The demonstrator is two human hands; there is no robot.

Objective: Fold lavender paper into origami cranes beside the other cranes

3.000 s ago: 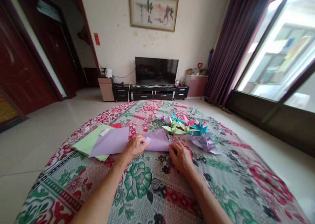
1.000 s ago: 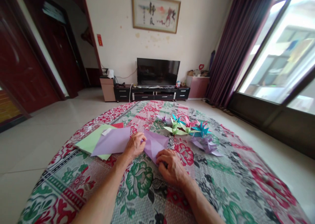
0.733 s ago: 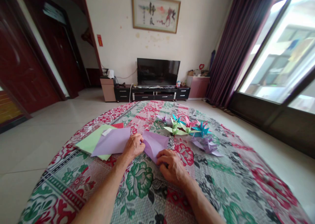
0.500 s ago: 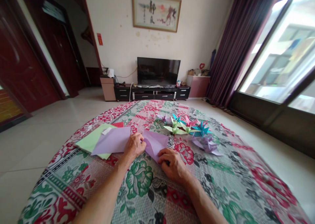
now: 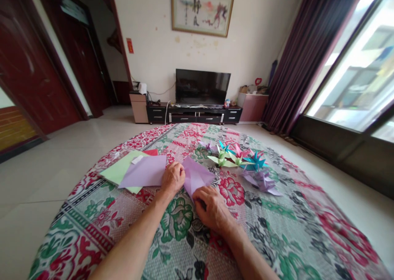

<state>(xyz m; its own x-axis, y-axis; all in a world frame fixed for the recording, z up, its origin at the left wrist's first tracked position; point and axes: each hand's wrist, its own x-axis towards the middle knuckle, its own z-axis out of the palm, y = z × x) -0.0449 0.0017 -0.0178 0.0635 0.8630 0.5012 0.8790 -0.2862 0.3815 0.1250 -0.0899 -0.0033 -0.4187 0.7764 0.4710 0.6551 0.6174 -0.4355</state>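
Note:
A purple sheet of origami paper (image 5: 199, 174) lies on the table in front of me, creased and slightly raised. My left hand (image 5: 174, 176) is closed, its fingertips pinching the sheet's left edge. At the near corner my right hand (image 5: 211, 208) has curled fingers pressed on the same sheet; its fingertips are partly hidden. Left of my left hand, a larger flat purple sheet (image 5: 144, 172) overlaps green paper (image 5: 120, 169), with a bit of red paper (image 5: 151, 152) behind. To the right stand folded paper cranes: several green (image 5: 221, 160), blue (image 5: 257, 161), pink and purple (image 5: 263, 180) ones.
A patterned cloth (image 5: 181, 247) covers the round table. Beyond the table, a television (image 5: 203, 88) rests on a low black cabinet (image 5: 197, 116). A dark red door (image 5: 37, 66) is on the left, and a purple curtain (image 5: 292, 62) hangs beside the window.
The view has shifted slightly. My right hand has slid a little left and towards me along the purple sheet, whose near part looks narrower. My left hand keeps its pinch.

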